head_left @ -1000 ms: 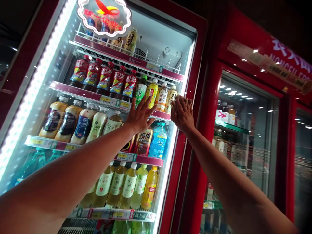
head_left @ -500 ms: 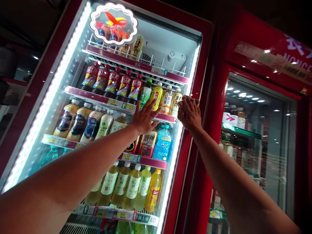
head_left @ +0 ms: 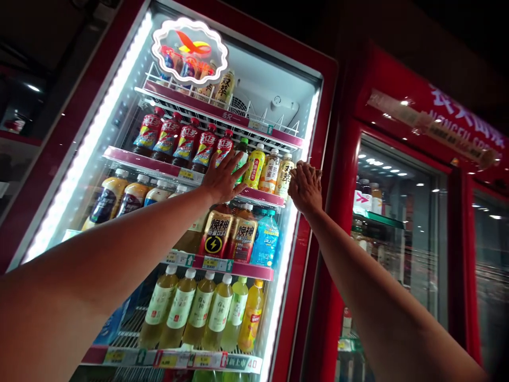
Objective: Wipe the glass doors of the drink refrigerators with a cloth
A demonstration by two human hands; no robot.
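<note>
In front of me stands a lit drinks fridge (head_left: 328, 122) with a red frame and a glass door. My left hand (head_left: 223, 179) is open with fingers spread, on or just before the glass, in front of the shelf with red-capped tea bottles (head_left: 186, 142). My right hand (head_left: 306, 190) lies over a brownish crumpled cloth (head_left: 317, 173), pressed against the door near its right edge. Part of the cloth is hidden under that hand. Just left of it, behind the glass, stands a cream-labelled bottle (head_left: 284, 178).
A second red fridge (head_left: 350, 223) stands close on the right, bottles behind its glass. Inside the first fridge, lower shelves hold gold-and-red energy drink bottles (head_left: 218, 231), a blue bottle (head_left: 265, 239) and pale green bottles (head_left: 199, 302). A glowing scalloped sign (head_left: 191, 24) is at the upper left.
The view has shifted a little, showing more of the right-hand fridge. My left hand has moved slightly left across the door. My right hand keeps the cloth near the right edge.
</note>
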